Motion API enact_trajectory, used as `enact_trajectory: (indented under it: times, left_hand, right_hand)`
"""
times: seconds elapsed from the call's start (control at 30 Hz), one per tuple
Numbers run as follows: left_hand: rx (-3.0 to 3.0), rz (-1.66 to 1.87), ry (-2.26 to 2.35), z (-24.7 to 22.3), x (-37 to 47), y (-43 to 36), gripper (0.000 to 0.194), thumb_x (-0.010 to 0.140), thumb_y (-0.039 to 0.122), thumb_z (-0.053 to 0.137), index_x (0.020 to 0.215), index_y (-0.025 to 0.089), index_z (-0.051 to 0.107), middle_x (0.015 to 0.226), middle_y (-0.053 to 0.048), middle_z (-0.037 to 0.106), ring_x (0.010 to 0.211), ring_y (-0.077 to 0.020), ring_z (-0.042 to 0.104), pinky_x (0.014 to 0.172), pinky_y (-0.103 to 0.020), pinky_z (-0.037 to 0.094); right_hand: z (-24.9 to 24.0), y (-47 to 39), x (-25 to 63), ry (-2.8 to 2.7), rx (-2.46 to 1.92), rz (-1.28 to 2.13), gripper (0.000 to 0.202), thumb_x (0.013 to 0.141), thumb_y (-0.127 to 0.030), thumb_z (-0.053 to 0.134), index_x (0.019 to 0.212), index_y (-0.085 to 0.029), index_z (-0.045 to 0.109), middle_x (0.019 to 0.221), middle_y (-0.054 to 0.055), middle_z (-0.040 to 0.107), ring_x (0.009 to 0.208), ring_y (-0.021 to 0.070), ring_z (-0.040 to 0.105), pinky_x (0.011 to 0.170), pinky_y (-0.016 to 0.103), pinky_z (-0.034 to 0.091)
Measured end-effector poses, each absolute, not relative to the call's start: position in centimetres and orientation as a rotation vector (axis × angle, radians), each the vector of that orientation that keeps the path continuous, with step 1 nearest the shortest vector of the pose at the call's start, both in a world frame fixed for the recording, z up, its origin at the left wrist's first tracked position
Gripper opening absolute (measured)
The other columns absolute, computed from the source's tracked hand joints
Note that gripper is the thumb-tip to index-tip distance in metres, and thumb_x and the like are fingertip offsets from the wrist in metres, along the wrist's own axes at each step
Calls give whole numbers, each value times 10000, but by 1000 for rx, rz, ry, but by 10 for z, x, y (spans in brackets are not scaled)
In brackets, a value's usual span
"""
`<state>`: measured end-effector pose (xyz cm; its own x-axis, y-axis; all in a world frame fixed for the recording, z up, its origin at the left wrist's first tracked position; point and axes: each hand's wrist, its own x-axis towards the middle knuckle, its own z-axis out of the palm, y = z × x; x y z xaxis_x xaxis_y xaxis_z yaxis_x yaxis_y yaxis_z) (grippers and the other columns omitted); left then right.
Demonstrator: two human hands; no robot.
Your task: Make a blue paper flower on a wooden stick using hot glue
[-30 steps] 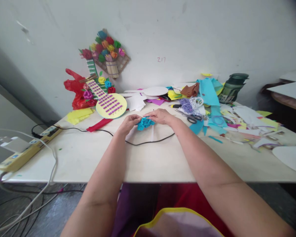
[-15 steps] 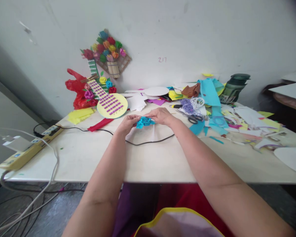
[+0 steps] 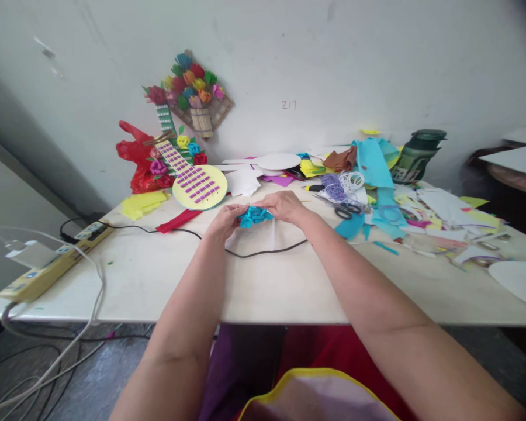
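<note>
A crumpled blue paper flower is held between both hands above the middle of the table. My left hand pinches its left side, fingers closed. My right hand grips it from the upper right, with the fingers bent over its edge. Beyond the hands stands a yellow paper guitar with purple strips. A strip of red paper lies left of my left hand, and a black cable runs across the table below the flower.
Scissors, purple and white string and blue paper lie to the right, with many paper scraps beyond. A green bottle stands behind them. On the left are a power strip and a red plastic bag.
The blue flower has shifted very slightly left and turned a little between the fingers. Both hands keep hold of it; the things on the table stay put.
</note>
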<state>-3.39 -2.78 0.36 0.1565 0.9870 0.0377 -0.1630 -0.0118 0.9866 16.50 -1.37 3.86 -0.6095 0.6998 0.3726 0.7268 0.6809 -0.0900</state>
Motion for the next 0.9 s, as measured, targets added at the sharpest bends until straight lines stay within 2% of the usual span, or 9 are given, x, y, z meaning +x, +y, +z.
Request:
enact_trajectory:
  times: [0.13, 0.4, 0.63, 0.9]
  left_hand:
    - [1177, 1187, 999, 6, -33, -28, 333, 489, 388, 848, 616, 137, 670, 556, -27, 623, 483, -116, 548, 474, -233, 443]
    - [1264, 1227, 1006, 8, -34, -28, 423, 422, 473, 867, 620, 151, 677, 542, -23, 619, 473, -122, 531, 489, -253, 431]
    - [1343, 1241, 1009, 7, -34, -25, 419, 434, 456, 863, 655, 146, 690, 578, -33, 642, 523, -136, 561, 540, -265, 439]
    - [1435, 1294, 984, 3, -37, -20, 358, 513, 425, 828, 675, 136, 695, 588, -46, 649, 531, -140, 563, 539, -266, 429]
  right_hand:
    - [38, -16, 163, -2525, -1136, -144, 338, 909, -377, 485, 1192, -379, 668, 1067, -5, 736, 949, 184, 654, 700, 256, 408]
    - [41, -17, 163, -2471, -1205, 4, 360, 907, -375, 497, 1239, -367, 635, 1185, -18, 700, 1058, 181, 638, 833, 259, 443]
    - [44, -19, 169, -2412, -1252, 196, 400, 884, -329, 544, 1275, -293, 622, 955, 30, 758, 879, 178, 666, 780, 262, 449]
    - [34, -9, 172, -2299, -1140, 460, 382, 850, -259, 594, 1226, -258, 662, 662, -9, 705, 661, 128, 618, 697, 237, 426]
